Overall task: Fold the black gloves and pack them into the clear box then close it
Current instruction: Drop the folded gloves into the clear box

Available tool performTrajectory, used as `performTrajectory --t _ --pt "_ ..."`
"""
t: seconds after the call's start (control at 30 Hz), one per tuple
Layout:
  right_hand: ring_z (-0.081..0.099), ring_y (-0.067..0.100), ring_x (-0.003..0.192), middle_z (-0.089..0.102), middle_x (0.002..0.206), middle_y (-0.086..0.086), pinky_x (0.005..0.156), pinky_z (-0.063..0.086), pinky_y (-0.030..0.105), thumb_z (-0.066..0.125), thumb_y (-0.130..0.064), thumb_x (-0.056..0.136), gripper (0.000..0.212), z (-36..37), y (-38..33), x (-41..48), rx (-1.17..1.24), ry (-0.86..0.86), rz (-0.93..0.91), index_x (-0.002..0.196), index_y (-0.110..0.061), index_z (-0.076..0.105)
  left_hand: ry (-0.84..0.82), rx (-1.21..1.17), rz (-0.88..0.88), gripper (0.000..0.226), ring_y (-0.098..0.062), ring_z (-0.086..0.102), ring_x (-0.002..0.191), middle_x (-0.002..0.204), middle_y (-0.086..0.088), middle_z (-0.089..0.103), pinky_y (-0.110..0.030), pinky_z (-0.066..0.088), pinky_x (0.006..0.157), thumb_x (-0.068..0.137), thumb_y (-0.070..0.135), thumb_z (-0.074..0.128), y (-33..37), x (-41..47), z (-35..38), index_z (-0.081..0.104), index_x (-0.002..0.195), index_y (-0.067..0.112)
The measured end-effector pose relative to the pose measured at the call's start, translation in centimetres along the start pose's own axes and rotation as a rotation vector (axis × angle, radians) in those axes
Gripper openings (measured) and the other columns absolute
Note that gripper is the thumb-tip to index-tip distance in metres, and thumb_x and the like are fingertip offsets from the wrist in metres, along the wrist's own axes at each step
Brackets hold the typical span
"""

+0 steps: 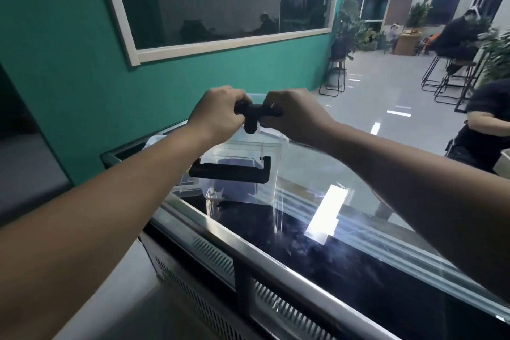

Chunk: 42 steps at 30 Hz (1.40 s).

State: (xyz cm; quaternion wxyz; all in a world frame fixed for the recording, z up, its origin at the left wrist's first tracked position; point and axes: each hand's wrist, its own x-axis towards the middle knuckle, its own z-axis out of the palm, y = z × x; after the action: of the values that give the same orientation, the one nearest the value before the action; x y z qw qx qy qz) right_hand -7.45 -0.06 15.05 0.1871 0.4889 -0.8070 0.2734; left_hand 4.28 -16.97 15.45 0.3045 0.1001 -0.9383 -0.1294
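Gripping, left side: the left hand (215, 112) has its fingers curled around the left end of a black glove (255, 112).
Box: the clear box (271, 153) stands on the glass counter, right under the hands and a little nearer the person. A black handle (231, 174) crosses its near face.
Inside the box: a dark shape shows through the wall. I cannot tell whether it is the other glove.
Glove: bunched into a short roll, held in the air between the two fists, with one stub hanging down.
Long axis: it runs side to side, from hand to hand.
Gripping, right side: the right hand (294, 113) is curled around the other end.
Nearer hand: neither, since both sit level over the opening.
Coming move, as I judge it: straight down into the box, with the roll lined up along the box's length.
Counter: the glass top (367, 254) reflects a ceiling light.
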Motion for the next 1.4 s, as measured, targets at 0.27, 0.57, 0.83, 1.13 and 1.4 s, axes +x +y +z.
performTrajectory --t 0.27,0.57,0.83,1.13,1.4 --pt "0.071 0.033 0.092 0.079 0.101 0.007 0.07 0.05 0.031 0.082 -0.017 0.084 0.019 1.2 0.2 3.8 -0.118 -0.286 0.124 0.102 -0.02 0.077 -0.121 0.006 -0.072 0.034 -0.03 0.066 0.106 0.111 -0.007 0.062 -0.039 0.056 0.094 0.084 0.015 0.08 0.1 0.0 1.2 0.078 0.118 0.019" --pt "0.07 0.028 0.102 0.077 0.106 -0.002 0.103 0.055 0.045 0.062 -0.012 0.083 0.03 1.3 0.0 3.9 -0.269 -0.453 0.117 0.093 -0.04 0.061 -0.183 -0.197 -0.127 0.029 -0.02 0.066 0.091 0.104 0.001 0.074 -0.028 0.046 0.079 0.093 0.039 0.077 1.9 -0.4 2.3 0.074 0.118 0.024" --pt "0.07 0.026 0.11 0.077 0.116 -0.003 0.102 0.054 0.041 0.058 -0.012 0.093 0.029 -0.4 -1.0 2.7 -0.146 -0.33 0.157 0.106 -0.031 0.077 -0.077 -0.177 -0.155 0.021 -0.019 0.066 0.092 0.099 0.003 0.071 -0.026 0.043 0.08 0.102 0.032 0.068 0.8 -1.4 0.6 0.075 0.117 0.02" --pt "0.075 0.028 0.094 0.082 0.102 0.006 0.086 0.06 0.034 0.069 -0.018 0.095 0.013 0.6 -2.0 -0.1 0.011 -0.231 0.114 0.1 -0.013 0.081 0.036 -0.18 -0.264 0.016 -0.019 0.072 0.097 0.104 0.002 0.079 -0.03 0.055 0.088 0.1 0.023 0.07 -3.9 -5.3 -2.0 0.08 0.111 0.018" --pt "0.076 0.023 0.094 0.082 0.1 0.001 0.089 0.061 0.038 0.068 -0.018 0.094 0.013 1.6 -4.3 -0.7 0.113 -0.208 0.021 0.097 -0.015 0.081 0.172 -0.19 -0.437 0.01 -0.02 0.07 0.087 0.097 0.002 0.078 -0.027 0.05 0.077 0.098 0.016 0.071 -9.3 -9.1 -3.3 0.079 0.105 0.018"
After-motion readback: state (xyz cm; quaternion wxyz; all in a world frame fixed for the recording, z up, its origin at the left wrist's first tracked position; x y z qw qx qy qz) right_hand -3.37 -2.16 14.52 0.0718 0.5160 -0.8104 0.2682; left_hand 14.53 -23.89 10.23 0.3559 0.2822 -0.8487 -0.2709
